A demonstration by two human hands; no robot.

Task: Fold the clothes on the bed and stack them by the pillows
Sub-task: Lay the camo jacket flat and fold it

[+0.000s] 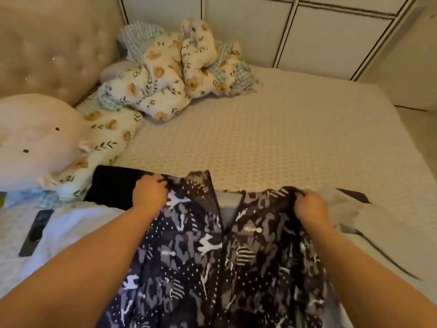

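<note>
A person's two bare hands grip the top edge of a dark patterned garment (205,245) at the near side of a bed (272,143), seen from a head-worn camera. The left hand (150,191) has its fingers curled over the garment's left upper corner; the right hand (309,205) pinches a bunched fold at the right upper corner. The cloth, navy and grey with white dots and shapes, hangs down from both hands toward the camera, between the forearms, and splits into two panels with a gap in the middle. Just beside the left hand, partly under it, a folded black item (111,185) lies flat on the mattress, close to the pillows. A white cloth (71,228) spreads over the near left corner, and a dark flat object (35,233) rests on it; what it is cannot be told. To the right of the right hand lies a grey garment (369,221) with dark trim. A round pale pillow (35,138) and a floral pillow (111,136) sit at the left, against a tufted headboard (52,48). A crumpled floral and checked quilt (172,72) is heaped in the far corner, below white panelled doors (307,27).
</note>
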